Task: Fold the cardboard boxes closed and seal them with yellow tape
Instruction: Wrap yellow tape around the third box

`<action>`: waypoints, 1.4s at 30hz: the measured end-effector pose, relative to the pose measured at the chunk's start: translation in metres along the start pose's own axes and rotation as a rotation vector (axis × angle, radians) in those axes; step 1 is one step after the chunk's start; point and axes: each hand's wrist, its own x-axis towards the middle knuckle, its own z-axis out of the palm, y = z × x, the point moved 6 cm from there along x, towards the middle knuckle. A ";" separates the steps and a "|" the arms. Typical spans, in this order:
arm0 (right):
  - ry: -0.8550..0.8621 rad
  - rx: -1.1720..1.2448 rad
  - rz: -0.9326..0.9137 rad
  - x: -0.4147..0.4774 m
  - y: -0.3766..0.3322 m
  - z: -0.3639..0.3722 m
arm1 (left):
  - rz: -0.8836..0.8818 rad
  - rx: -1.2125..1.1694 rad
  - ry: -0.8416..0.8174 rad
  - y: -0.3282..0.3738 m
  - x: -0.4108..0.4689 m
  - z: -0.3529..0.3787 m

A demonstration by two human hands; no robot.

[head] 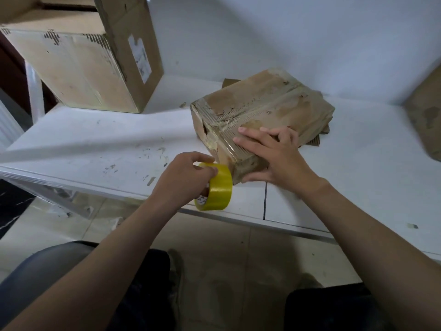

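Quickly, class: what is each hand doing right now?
Left hand grips the yellow tape roll.
Right hand, fingers flat, presses on the small cardboard box.

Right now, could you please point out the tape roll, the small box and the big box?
tape roll [220,187], head view, yellow outer band.
small box [262,103], head view, top face.
big box [71,68], head view, front face.

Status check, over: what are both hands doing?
Left hand grips yellow tape roll. Right hand presses down on small box. Large box behind, apart.
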 end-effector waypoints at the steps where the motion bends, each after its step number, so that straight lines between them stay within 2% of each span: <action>1: -0.014 0.026 0.014 0.001 0.000 0.001 | 0.003 0.002 0.002 -0.001 0.000 -0.001; 6: 0.062 0.055 0.118 0.006 -0.006 0.003 | -0.008 0.021 0.007 -0.007 0.001 -0.003; 13: 0.078 0.006 0.102 0.000 -0.011 0.003 | -0.029 0.002 0.012 -0.010 0.003 -0.001; 17: 0.058 -0.040 0.116 -0.001 -0.012 0.004 | -0.043 -0.072 0.039 -0.010 0.001 -0.001; 23: 0.093 0.030 0.198 0.005 -0.019 0.004 | -0.051 -0.186 0.104 -0.008 0.000 -0.005; 28: 0.026 0.029 0.153 -0.003 -0.022 0.006 | -0.017 -0.325 0.216 0.005 -0.006 -0.015; 32: -0.054 0.213 0.169 -0.003 -0.020 -0.008 | 0.113 -0.328 0.336 0.027 -0.016 -0.021; 36: 0.114 0.468 0.208 -0.010 -0.007 -0.049 | 0.404 -0.217 0.484 0.059 -0.041 -0.023; 38: 0.182 0.479 0.240 -0.018 -0.001 -0.068 | 0.506 -0.167 0.492 0.076 -0.050 -0.020; 42: 0.298 0.598 0.351 -0.035 0.016 -0.103 | 0.594 -0.166 0.416 0.102 -0.058 0.003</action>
